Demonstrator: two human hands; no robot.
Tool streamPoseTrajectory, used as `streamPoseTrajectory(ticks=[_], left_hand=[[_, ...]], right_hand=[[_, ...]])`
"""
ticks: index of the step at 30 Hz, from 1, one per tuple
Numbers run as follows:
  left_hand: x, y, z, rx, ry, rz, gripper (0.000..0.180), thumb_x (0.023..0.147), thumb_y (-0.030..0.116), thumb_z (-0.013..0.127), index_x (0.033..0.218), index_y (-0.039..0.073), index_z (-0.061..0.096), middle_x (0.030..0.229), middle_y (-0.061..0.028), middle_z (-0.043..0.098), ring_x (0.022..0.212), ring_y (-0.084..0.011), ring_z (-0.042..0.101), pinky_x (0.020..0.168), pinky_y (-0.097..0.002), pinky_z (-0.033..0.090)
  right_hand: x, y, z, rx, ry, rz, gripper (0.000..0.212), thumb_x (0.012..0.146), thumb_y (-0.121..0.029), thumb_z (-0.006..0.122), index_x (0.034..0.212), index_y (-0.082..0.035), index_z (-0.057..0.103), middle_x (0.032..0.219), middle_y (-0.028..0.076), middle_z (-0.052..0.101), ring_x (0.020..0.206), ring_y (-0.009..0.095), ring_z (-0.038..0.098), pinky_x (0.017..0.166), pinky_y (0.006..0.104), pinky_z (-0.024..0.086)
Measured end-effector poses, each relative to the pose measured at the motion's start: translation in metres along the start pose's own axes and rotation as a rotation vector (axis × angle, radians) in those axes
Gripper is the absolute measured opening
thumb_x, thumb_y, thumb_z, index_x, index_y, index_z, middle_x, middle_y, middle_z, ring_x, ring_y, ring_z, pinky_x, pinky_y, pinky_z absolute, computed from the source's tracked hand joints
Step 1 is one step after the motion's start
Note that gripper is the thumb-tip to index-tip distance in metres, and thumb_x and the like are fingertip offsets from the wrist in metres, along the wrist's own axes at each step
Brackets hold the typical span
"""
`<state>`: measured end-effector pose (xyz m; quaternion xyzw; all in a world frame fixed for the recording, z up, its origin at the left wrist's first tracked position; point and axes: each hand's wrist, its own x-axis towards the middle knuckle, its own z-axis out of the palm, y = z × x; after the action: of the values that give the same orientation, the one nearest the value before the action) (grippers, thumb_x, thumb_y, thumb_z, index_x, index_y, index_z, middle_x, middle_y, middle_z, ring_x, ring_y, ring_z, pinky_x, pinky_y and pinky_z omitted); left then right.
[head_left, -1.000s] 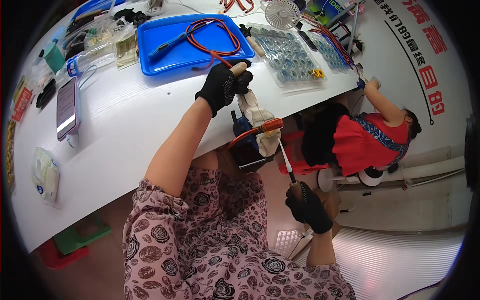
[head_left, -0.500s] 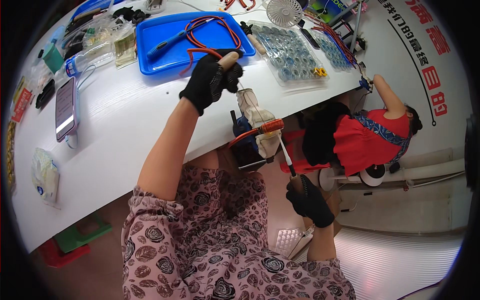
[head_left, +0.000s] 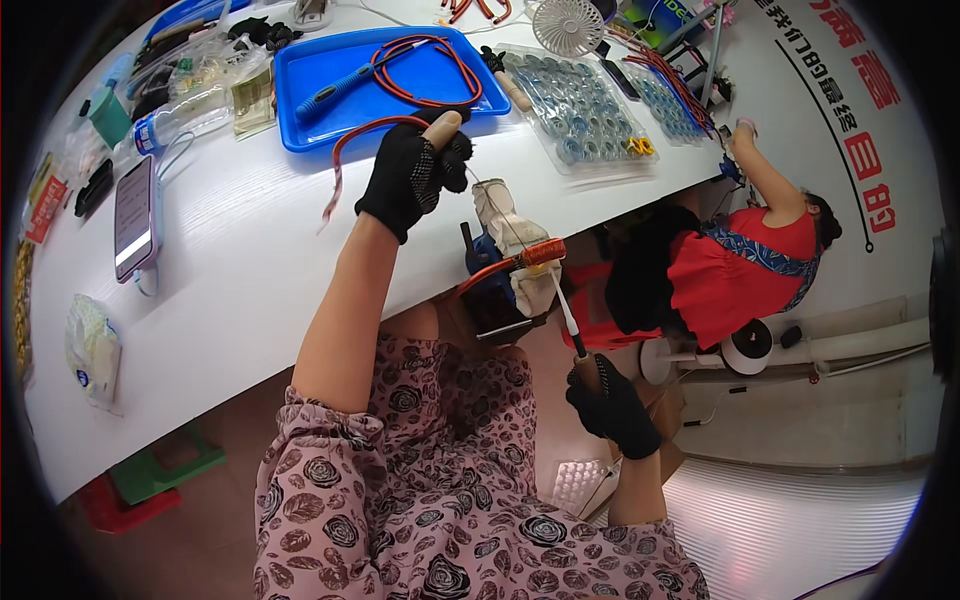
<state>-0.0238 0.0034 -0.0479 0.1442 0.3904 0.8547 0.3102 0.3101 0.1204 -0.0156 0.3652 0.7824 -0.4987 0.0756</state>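
My left fingers [head_left: 457, 160] hold red cord [head_left: 375, 124], right fingers [head_left: 583, 402] a wooden-handled tool [head_left: 571, 322]; overpulling could snap the thin strand [head_left: 511, 228].

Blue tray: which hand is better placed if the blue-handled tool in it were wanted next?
Left, probably: the left hand is nearer the blue tray and blue-handled tool, though closed on a red cord. The right hand is farther off, gripping a white-shafted tool.

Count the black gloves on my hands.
2: one on the left hand, one on the right hand, which holds a brown-handled tool. Neither glove is hidden.
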Motion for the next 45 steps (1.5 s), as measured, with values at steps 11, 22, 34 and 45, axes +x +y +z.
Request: streamPoseTrajectory(ticks=[11, 22, 34, 45], left_hand=[[0.043, -0.02, 0.034, 0.125, -0.154, -0.182, 0.02, 0.082, 0.023, 0.064, 0.073, 0.006, 0.057, 0.062, 0.0007, 0.052, 0.047, -0.006, 0.045, 0.045, -0.0223, 0.039], [0.037, -0.004, 0.036, 0.063, -0.139, -0.073, 0.019, 0.086, 0.022, 0.06, 0.08, 0.004, 0.06, 0.061, -0.0004, 0.052, 0.046, -0.0062, 0.044, 0.044, -0.0212, 0.039], [-0.027, 0.022, 0.035, -0.054, 0.114, 0.369, 0.023, 0.088, 0.017, 0.059, 0.105, 0.001, 0.061, 0.064, -0.0013, 0.052, 0.046, -0.0071, 0.043, 0.039, -0.0213, 0.033], [0.024, -0.026, 0.017, -0.309, -0.006, 0.02, 0.024, 0.086, 0.021, 0.062, 0.1, 0.003, 0.059, 0.066, 0.0, 0.053, 0.045, -0.0046, 0.041, 0.042, -0.0202, 0.035]], right_hand=[[0.027, -0.022, 0.003, -0.087, -0.037, -0.02, 0.031, 0.082, -0.02, 0.063, 0.108, -0.007, 0.053, 0.08, 0.007, 0.061, 0.066, 0.013, 0.058, 0.059, 0.0288, 0.047], [0.032, -0.029, -0.006, -0.071, -0.007, -0.051, 0.029, 0.081, -0.019, 0.064, 0.107, -0.009, 0.054, 0.071, 0.0, 0.057, 0.053, 0.007, 0.051, 0.047, 0.0231, 0.042], [0.019, -0.017, -0.002, 0.031, -0.006, 0.067, 0.03, 0.081, -0.018, 0.063, 0.108, -0.008, 0.054, 0.078, 0.002, 0.059, 0.059, 0.006, 0.054, 0.048, 0.024, 0.043], [0.018, -0.021, -0.003, 0.077, -0.044, 0.147, 0.031, 0.081, -0.018, 0.063, 0.109, -0.008, 0.053, 0.078, 0.001, 0.058, 0.06, 0.006, 0.053, 0.049, 0.023, 0.043]])
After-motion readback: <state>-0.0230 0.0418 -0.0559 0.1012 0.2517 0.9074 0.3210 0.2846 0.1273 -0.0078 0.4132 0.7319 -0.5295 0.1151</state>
